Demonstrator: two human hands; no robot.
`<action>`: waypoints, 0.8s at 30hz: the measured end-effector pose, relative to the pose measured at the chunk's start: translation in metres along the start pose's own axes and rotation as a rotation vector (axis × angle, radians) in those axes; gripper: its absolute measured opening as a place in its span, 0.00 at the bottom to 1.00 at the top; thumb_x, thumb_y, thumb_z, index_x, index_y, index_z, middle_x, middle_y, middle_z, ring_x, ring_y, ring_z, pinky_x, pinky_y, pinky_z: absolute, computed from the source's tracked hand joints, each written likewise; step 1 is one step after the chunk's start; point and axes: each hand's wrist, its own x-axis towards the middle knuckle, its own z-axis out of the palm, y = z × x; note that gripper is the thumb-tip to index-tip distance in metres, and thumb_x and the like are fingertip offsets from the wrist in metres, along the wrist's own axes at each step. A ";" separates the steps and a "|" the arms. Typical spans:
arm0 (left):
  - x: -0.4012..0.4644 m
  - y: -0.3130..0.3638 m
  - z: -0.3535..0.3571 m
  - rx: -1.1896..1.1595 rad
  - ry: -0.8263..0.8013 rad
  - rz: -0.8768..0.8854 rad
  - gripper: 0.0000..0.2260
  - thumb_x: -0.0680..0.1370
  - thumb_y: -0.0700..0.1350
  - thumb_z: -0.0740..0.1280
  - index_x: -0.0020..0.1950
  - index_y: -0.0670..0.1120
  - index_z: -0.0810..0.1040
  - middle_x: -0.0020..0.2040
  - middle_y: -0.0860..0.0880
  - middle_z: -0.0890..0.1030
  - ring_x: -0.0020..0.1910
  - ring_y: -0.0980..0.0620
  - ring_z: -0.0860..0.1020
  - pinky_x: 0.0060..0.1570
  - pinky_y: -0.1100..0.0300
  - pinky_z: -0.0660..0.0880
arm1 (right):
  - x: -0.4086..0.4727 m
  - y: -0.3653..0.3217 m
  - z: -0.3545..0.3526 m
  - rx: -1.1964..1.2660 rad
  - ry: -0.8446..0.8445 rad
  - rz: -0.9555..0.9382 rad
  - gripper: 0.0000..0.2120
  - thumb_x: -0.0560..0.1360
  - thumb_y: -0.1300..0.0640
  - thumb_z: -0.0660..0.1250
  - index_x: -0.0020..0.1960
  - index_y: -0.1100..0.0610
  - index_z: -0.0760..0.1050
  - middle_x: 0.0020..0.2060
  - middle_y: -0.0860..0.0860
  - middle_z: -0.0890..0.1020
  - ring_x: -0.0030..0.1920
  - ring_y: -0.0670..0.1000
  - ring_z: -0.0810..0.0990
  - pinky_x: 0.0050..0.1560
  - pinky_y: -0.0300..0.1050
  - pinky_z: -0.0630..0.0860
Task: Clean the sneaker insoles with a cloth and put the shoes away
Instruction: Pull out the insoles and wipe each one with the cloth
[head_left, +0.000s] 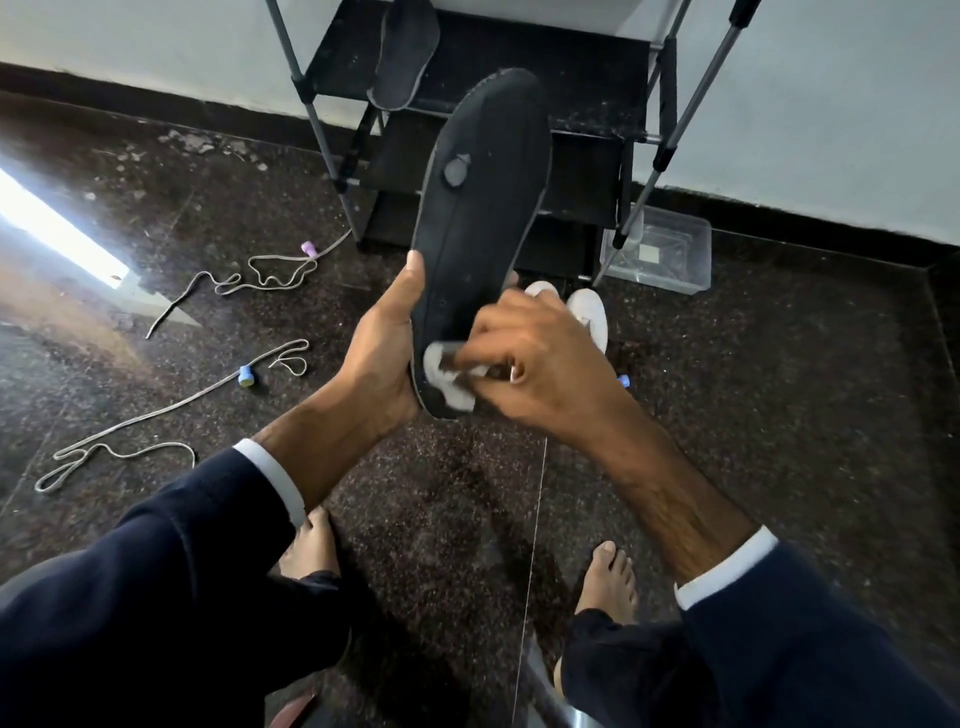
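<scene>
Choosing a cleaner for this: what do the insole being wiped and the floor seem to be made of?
The insole looks like matte black fabric over foam: a worn patch exposes a grey layer, and the rim is pale. The floor looks like polished speckled stone, maybe granite or terrazzo: dark, flecked, glossy where light hits. Both are judged by look alone.

The floor (779, 389) is dark speckled stone, and a pale wall (831, 104) with a black skirting stands behind it. A clear plastic box (670, 254) sits on the floor near the wall. Two loose laces lie on the left: one lace (260, 278) with a small purple cap (309, 248) beside it, and a longer lace (130, 441) near a blue cap (245, 375). A bright strip of light (57, 228) falls across the floor at the far left. Two bare feet (610, 582) rest on the floor below.
</scene>
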 end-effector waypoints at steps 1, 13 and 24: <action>0.000 -0.005 0.003 0.016 -0.011 -0.009 0.33 0.84 0.62 0.50 0.72 0.36 0.72 0.66 0.39 0.79 0.63 0.43 0.80 0.60 0.51 0.80 | 0.000 0.001 -0.001 -0.022 0.081 0.051 0.07 0.71 0.54 0.77 0.49 0.51 0.85 0.39 0.46 0.80 0.43 0.46 0.71 0.44 0.47 0.65; 0.007 -0.002 -0.011 0.052 -0.011 0.138 0.29 0.85 0.60 0.52 0.77 0.41 0.66 0.72 0.37 0.74 0.63 0.43 0.80 0.55 0.50 0.80 | 0.000 -0.005 -0.022 0.470 -0.180 0.172 0.06 0.72 0.57 0.76 0.49 0.53 0.86 0.42 0.42 0.80 0.47 0.43 0.77 0.49 0.40 0.73; -0.002 -0.034 -0.009 1.770 0.044 0.514 0.28 0.81 0.62 0.55 0.76 0.75 0.44 0.82 0.56 0.45 0.73 0.48 0.55 0.66 0.49 0.58 | 0.001 0.029 -0.017 1.163 0.489 0.874 0.03 0.73 0.59 0.75 0.45 0.58 0.83 0.44 0.61 0.83 0.48 0.55 0.82 0.55 0.60 0.78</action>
